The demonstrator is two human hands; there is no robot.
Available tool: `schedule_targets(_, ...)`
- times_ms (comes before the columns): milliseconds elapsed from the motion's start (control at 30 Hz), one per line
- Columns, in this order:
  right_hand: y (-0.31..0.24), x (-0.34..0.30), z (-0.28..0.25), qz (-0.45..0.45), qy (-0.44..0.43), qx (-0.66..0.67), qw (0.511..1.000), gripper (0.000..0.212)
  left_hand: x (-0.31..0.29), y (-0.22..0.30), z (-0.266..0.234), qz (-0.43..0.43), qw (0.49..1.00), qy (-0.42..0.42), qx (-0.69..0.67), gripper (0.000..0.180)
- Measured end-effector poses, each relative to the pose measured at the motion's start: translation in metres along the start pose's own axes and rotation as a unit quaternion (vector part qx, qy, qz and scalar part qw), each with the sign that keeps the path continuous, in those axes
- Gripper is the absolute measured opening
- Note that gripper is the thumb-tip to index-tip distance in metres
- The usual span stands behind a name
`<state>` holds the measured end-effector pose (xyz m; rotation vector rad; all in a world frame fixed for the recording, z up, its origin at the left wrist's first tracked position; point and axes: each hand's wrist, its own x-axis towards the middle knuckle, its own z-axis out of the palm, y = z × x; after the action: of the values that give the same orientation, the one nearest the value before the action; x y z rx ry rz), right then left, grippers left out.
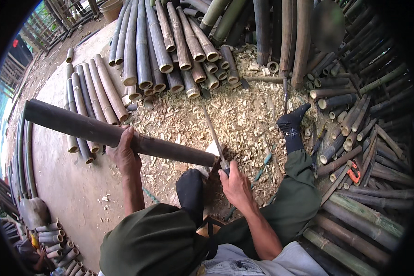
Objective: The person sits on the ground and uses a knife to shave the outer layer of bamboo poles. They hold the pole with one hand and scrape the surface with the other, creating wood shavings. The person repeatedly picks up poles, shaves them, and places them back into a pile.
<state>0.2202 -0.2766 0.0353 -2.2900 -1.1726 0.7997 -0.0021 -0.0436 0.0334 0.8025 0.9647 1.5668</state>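
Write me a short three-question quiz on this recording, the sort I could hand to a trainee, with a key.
1. True or false: the left hand grips a dark bamboo tube.

2. Multiple choice: what is in the right hand?
A. A coil of rope
B. A long-bladed tool
C. A wooden bowl

3. Fill in the blank: the orange handle lies by the bamboo pile on the ______ side of the picture.

Key:
1. True
2. B
3. right
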Motion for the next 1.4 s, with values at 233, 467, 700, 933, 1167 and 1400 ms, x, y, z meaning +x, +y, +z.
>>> schedule_targets(233,0.060,0.023,0.046,0.039,-0.023,-0.075,0.996,0.033,0.000,0.000,0.011,-0.039,0.997,-0.061,-0.034,0.040)
schedule_targets(467,-0.009,-0.004,-0.011,-0.076,0.078,0.093,0.990,0.030,0.010,-0.001,-0.003,-0.054,0.992,-0.106,-0.042,0.046)
schedule_targets(700,0.034,0.031,0.015,0.056,-0.062,-0.048,0.995,0.035,0.017,0.004,0.006,-0.036,0.984,-0.169,-0.042,0.048)
schedule_targets(933,0.024,-0.007,0.018,-0.073,0.076,0.055,0.993,0.031,0.009,0.012,-0.006,-0.074,0.979,-0.189,-0.003,0.060)
schedule_targets(1167,0.044,-0.005,0.023,0.014,-0.001,-0.020,1.000,0.034,0.000,0.028,0.011,-0.043,0.999,0.025,-0.006,0.050)
schedule_targets(1400,0.000,-0.012,0.005,-0.154,0.157,0.111,0.969,0.031,0.016,0.010,-0.007,0.001,1.000,0.005,0.003,0.033)
